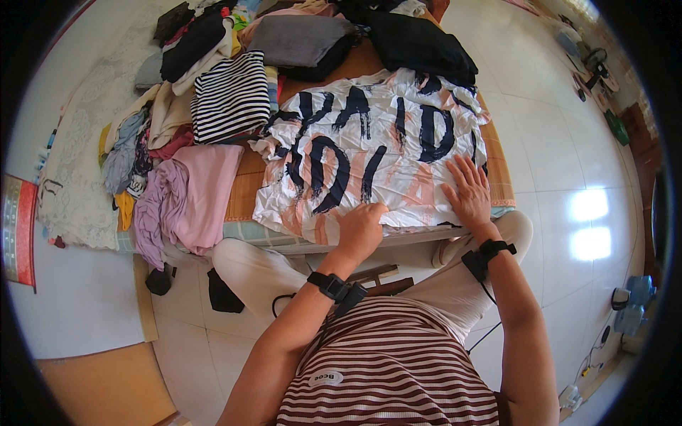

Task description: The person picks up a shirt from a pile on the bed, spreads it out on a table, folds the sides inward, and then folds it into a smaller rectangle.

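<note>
A wrinkled white cloth garment [394, 165] with large dark brush lettering and pink marks lies spread on a bamboo mat [495, 154] over the bed edge. My left hand [362, 226] is closed on the garment's near edge, around its middle. Flat on the cloth near its right corner rests my right hand [468, 191], palm down, fingers apart and holding nothing. The near hem lies along the mattress edge, and its far side touches folded black trousers or similar dark cloth [421, 45].
Left of the garment lie a folded black-and-white striped cloth [232, 98], pink cloth [210, 186] and lilac cloth [160, 202]. Behind it sits folded grey cloth [301, 40]. A lace cover [80, 160] spans the far left. A wooden stool or frame [381, 279] shows between my legs.
</note>
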A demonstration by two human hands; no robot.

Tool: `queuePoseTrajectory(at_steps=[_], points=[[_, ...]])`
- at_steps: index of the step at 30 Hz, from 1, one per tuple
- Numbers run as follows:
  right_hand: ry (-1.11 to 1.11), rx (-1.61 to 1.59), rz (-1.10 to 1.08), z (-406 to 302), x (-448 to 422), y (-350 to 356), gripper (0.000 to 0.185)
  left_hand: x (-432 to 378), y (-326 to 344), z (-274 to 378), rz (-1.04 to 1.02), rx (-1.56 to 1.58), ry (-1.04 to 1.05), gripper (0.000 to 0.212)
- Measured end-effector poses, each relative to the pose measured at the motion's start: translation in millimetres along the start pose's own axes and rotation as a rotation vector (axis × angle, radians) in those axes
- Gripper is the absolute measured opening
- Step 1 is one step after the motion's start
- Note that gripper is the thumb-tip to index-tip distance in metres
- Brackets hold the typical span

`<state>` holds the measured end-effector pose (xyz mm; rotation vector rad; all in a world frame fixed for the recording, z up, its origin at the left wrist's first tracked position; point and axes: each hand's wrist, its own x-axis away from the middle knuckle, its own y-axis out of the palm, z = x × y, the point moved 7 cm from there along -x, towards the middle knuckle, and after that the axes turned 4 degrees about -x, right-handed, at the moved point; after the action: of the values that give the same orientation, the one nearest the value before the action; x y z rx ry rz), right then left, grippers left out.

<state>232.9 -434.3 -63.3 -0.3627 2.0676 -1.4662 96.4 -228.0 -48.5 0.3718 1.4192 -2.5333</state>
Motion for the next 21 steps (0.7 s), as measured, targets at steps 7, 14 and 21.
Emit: queuePoseTrajectory(at_steps=[7, 14, 21], points=[[-0.003, -0.013, 0.004, -0.7, 0.6, -1.4, 0.054, -1.2, 0.6, -0.3, 0.013, 0.024, -0.017, 0.018], [0.000, -0.005, 0.012, -0.7, 0.2, -0.8, 0.054, -1.7, 6.5, -4.3, 0.035, 0.019, -0.039, 0.011], [0.008, -0.024, -0.006, -0.8, -0.1, -1.3, 0.054, -2.3, -1.7, 1.6, 0.022, -0.007, -0.023, 0.013]])
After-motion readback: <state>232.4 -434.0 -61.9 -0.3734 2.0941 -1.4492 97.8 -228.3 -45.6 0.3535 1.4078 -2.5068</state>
